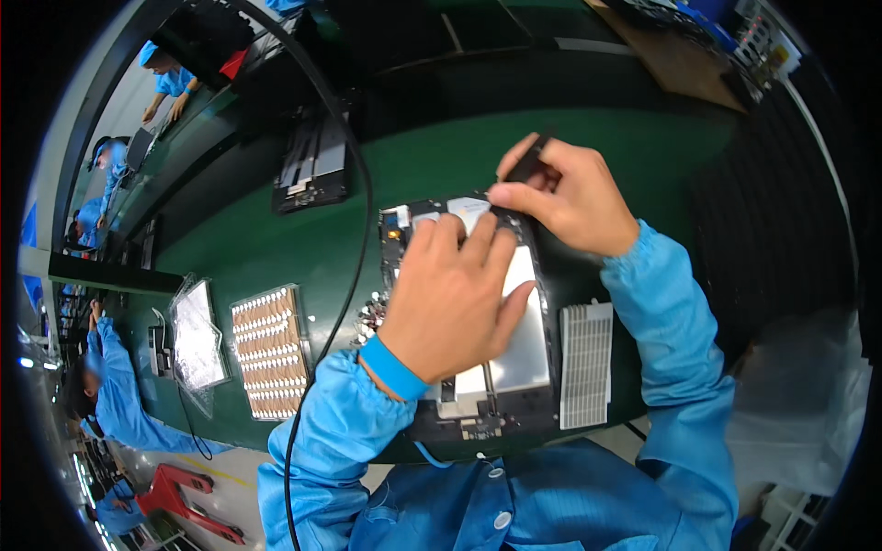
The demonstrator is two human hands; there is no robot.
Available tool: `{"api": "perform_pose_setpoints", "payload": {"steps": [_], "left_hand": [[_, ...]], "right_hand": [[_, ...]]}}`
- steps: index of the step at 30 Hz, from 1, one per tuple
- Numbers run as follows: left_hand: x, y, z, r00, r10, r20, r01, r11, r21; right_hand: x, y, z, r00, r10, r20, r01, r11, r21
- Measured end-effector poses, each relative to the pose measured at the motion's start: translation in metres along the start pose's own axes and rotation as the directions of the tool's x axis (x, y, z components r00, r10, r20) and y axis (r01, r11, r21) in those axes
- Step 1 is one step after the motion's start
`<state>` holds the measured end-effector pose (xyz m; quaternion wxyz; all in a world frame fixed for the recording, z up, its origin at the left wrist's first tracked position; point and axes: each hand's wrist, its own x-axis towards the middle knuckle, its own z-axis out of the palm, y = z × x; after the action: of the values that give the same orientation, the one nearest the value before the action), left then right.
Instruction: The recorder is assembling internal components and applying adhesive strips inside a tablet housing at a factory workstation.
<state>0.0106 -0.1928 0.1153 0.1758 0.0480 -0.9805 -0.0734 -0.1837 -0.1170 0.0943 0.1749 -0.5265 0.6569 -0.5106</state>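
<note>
An opened tablet-like device (516, 354) lies in front of me, showing silver battery panels and circuit boards. My left hand (450, 298) rests palm down across its upper part, fingers stretched out and slightly apart. At the device's upper right edge, my right hand (574, 197) is closed around a slim black tool (530, 160); its tip is hidden, so its exact kind does not show. Between the hands, a whitish piece (470, 209) sits at the device's top. A blue band (395, 367) circles my left wrist. Small loose parts (371, 317) lie left of the device.
A sheet with rows of white dots (268, 354) and a clear bag with silver sheets (200, 332) lie left. Right of the device is a white striped label sheet (585, 367). Another opened device (314, 158) lies farther back. A black cable (360, 248) crosses the view. Co-workers sit far left.
</note>
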Motion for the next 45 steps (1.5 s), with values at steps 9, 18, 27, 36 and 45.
{"api": "perform_pose_setpoints", "payload": {"steps": [9, 18, 27, 36, 45], "left_hand": [[-0.012, 0.018, -0.004, 0.999, -0.034, 0.004, 0.034, 0.998, 0.053], [-0.086, 0.159, 0.048, 0.987, 0.157, 0.018, -0.144, 0.941, -0.307], [-0.115, 0.159, 0.064, 0.970, 0.242, -0.016, -0.226, 0.882, -0.413], [-0.225, 0.056, 0.011, 0.964, -0.261, -0.056, 0.223, 0.902, -0.369], [-0.219, 0.014, 0.042, 0.879, -0.464, -0.110, 0.446, 0.881, -0.158]], "right_hand": [[-0.074, 0.000, -0.048, 0.967, 0.104, -0.232, -0.071, 0.987, 0.147], [-0.176, 0.014, -0.036, 0.928, 0.340, -0.152, -0.350, 0.936, -0.047], [-0.206, 0.006, -0.028, 0.795, 0.505, -0.336, -0.454, 0.863, 0.222], [-0.253, -0.068, -0.007, 0.910, 0.413, 0.036, -0.372, 0.775, 0.511], [-0.241, -0.112, 0.068, 0.781, 0.483, 0.397, -0.614, 0.712, 0.341]]}}
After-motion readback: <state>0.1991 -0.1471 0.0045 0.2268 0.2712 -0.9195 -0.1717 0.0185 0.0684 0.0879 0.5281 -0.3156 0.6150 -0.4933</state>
